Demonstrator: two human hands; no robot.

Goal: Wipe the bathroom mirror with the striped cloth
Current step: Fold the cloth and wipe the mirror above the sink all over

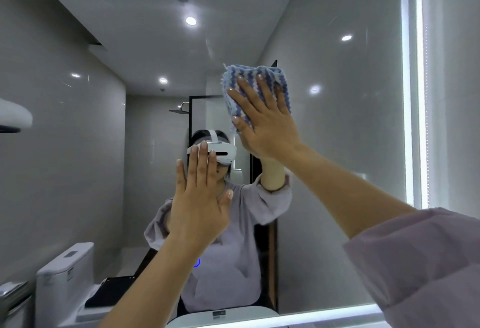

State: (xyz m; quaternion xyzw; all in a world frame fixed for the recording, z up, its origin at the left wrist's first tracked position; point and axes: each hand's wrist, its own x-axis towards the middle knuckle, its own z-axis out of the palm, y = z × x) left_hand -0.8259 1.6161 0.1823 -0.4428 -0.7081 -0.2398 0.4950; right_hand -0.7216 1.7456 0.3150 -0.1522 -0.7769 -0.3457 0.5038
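The bathroom mirror [350, 119] fills most of the view, with a lit white band along its right and bottom edges. My right hand [265, 122] lies flat on the blue-and-white striped cloth [249, 78], pressing it against the glass a little above the mirror's middle. Its fingers are spread over the cloth, which sticks out above and to the left of them. My left hand [200, 197] is held up flat and open lower down, to the left of the cloth, with nothing in it. I cannot tell whether it touches the glass.
The mirror reflects a person in a headset and a lilac top, a white toilet [65, 275] at the lower left, a shower head [181, 109] and ceiling lights. The lit mirror frame [415, 93] borders a grey tiled wall on the right.
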